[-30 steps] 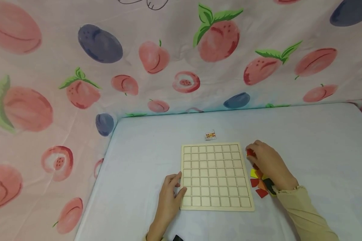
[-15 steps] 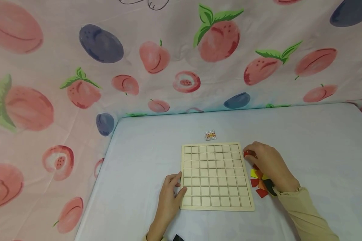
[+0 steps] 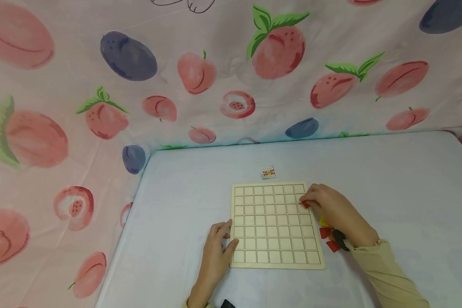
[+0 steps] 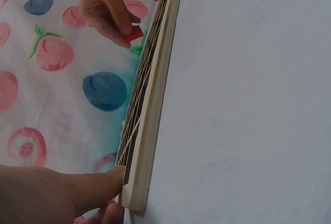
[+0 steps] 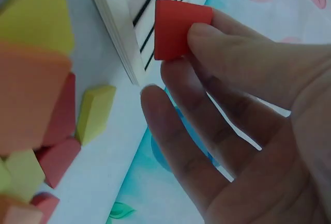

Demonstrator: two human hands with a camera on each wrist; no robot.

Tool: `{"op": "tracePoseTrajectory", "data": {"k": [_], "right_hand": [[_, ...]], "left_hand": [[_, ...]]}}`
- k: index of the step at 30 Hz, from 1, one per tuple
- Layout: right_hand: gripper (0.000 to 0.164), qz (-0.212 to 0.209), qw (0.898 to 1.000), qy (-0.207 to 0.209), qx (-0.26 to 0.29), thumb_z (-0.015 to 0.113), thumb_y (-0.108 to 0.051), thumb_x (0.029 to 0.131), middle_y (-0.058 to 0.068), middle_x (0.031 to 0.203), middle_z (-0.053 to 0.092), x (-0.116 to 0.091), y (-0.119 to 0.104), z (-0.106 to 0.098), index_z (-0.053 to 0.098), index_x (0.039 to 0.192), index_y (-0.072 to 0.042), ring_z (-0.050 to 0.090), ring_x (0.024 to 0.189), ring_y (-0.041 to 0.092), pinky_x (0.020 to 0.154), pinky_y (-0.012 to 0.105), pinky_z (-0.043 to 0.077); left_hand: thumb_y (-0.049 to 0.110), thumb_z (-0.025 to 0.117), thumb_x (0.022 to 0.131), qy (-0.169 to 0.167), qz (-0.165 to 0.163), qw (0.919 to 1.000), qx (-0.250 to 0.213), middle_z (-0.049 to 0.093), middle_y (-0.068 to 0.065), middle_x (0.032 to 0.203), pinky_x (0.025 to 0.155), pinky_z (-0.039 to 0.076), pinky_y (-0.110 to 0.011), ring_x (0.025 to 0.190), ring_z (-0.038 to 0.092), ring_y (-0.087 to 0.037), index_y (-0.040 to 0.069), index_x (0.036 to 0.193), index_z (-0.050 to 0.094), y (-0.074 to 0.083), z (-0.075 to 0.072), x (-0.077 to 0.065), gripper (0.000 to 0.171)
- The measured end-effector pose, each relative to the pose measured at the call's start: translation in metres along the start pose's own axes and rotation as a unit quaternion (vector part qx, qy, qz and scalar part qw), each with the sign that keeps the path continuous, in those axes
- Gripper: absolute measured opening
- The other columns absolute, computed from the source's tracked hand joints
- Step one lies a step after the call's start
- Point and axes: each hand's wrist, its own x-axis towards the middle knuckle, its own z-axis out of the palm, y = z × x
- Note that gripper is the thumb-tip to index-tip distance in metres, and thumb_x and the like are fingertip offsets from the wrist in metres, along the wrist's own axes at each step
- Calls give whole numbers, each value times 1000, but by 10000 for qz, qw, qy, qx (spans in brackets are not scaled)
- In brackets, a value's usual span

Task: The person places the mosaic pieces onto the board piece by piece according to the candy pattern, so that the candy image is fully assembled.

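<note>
A pale wooden board (image 3: 267,232) with a grid of square cells lies on the white-covered table. My left hand (image 3: 215,248) rests at its left edge, the thumb (image 4: 98,188) lying on the border in the left wrist view. Over the board's upper right edge, my right hand (image 3: 333,211) pinches a small red tile (image 5: 176,30) between thumb and fingertips; the other fingers are loosely spread. Below that hand lie loose pieces: a yellow piece (image 3: 323,222), red pieces (image 3: 333,246) and a black piece (image 3: 340,240), partly hidden by the wrist.
A small printed card (image 3: 268,172) with a coloured grid pattern lies just beyond the board. A black object (image 3: 227,304) shows at the bottom edge near the left forearm. Fruit-printed cloth (image 3: 200,72) hangs behind and to the left of the table.
My right hand has moved left and slightly down with the red tile, from beside the board to over its right edge. The left hand and board have not moved.
</note>
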Motion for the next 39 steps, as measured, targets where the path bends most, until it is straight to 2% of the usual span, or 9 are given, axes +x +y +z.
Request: {"op": "tracePoseTrajectory", "data": {"k": [9, 17, 21, 31, 39], "right_hand": [[17, -245, 9990, -360, 98, 73, 5, 84, -1, 90, 64, 3, 0, 6, 79, 94, -8, 57, 87, 20, 74, 34, 53], [16, -425, 9981, -383, 248, 71, 6, 85, 0, 91, 64, 3, 3, 14, 77, 91, -8, 57, 91, 21, 77, 36, 54], [17, -378, 9982, -378, 276, 70, 7, 85, 2, 94, 67, 4, 4, 15, 75, 94, -7, 58, 91, 23, 79, 39, 53], [20, -257, 9980, -401, 425, 73, 9, 82, 5, 99, 67, 5, 4, 15, 73, 94, -7, 62, 95, 26, 82, 43, 54], [17, -112, 9978, -500, 423, 76, 2, 82, 4, 100, 69, 3, 2, 15, 73, 96, -8, 61, 95, 24, 81, 40, 54]], "left_hand": [[5, 75, 87, 75, 92, 9999, -19, 57, -4, 120, 69, 43, -20, 93, 52, -12, 2, 135, 59, 0, 1, 0, 51], [5, 75, 86, 14, 31, 10000, -13, 57, -4, 120, 70, 44, -21, 93, 52, -12, 2, 136, 58, 0, 1, 0, 52], [6, 75, 87, -67, -101, 9999, -43, 56, -3, 122, 71, 44, -21, 94, 53, -12, 3, 137, 57, 1, 0, 1, 53], [6, 75, 87, 28, 41, 10000, -10, 57, -4, 120, 70, 44, -21, 93, 53, -13, 3, 136, 58, 0, 0, 1, 52], [7, 75, 87, 28, 55, 10000, 8, 57, -4, 121, 69, 43, -21, 93, 53, -14, 4, 136, 58, -1, 0, 1, 51]]}}
